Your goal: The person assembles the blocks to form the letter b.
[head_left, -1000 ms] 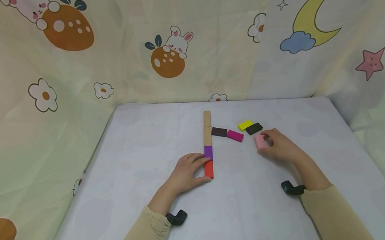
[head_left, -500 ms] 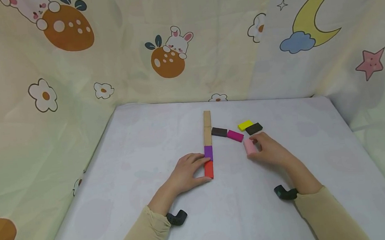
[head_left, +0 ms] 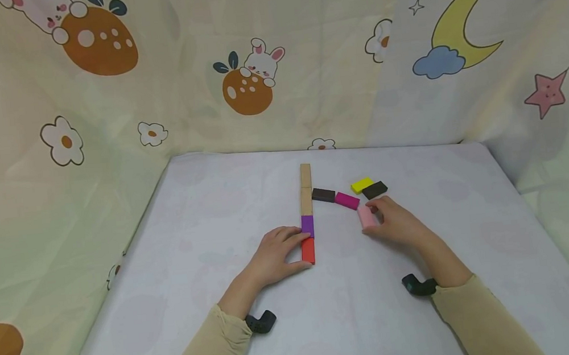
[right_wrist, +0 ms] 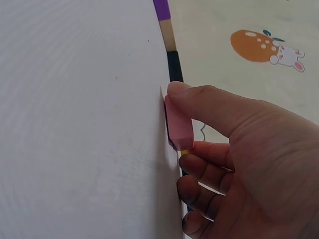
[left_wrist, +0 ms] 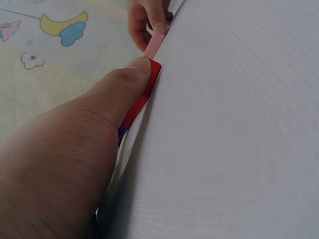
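My left hand (head_left: 280, 252) rests at a straight row of wooden blocks, fingertips at the purple block (head_left: 307, 224) and thumb by the near end of the red block (head_left: 308, 249). Two tan blocks (head_left: 306, 198) continue that row away from me. My right hand (head_left: 399, 221) pinches a pink block (right_wrist: 180, 122) by its ends, thumb on one end and fingers on the other. In the head view the pink block's far end is right at the magenta block (head_left: 347, 200). A dark block (head_left: 324, 195) lies between the magenta one and the tan row.
Beyond my right hand a yellow block (head_left: 362, 185) and a black block (head_left: 375, 190) lie side by side. Everything lies on a white-covered table (head_left: 199, 311). Patterned cloth (head_left: 325, 70) hangs round its back and sides.
My right hand has moved left with the pink block, bringing it up to the magenta block. The left hand and the other blocks have stayed in place.
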Available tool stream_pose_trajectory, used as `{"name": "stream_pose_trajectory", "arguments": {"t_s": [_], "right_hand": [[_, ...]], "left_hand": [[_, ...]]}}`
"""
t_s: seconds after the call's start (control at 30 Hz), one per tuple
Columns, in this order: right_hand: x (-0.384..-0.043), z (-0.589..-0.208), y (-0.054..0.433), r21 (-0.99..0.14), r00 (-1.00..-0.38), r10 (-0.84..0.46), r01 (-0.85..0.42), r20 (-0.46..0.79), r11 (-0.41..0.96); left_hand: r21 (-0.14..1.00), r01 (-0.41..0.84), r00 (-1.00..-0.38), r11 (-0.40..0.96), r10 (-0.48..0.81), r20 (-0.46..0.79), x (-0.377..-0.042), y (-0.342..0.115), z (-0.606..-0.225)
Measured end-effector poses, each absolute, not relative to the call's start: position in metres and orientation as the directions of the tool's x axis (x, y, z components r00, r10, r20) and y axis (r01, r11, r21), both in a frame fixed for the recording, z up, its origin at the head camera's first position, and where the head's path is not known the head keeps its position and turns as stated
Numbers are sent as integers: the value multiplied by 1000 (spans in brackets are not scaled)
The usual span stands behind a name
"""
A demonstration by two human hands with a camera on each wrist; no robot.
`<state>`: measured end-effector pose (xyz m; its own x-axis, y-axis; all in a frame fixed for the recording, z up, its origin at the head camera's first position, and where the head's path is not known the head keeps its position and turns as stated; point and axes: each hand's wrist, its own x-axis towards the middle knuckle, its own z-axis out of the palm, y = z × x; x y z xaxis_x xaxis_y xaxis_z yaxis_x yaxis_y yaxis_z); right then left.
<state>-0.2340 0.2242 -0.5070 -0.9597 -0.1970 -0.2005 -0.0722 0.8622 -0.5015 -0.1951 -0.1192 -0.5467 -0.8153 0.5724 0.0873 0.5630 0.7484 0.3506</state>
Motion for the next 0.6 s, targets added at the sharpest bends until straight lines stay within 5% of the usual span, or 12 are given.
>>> {"name": "stream_pose_trajectory", "arguments": {"t_s": [0.6], "right_hand": [[-234, -507, 220, -490, -961, -180, -55, -212, 870]], "left_hand": [[338, 561, -817, 755, 571, 80, -195, -119, -545]]}}
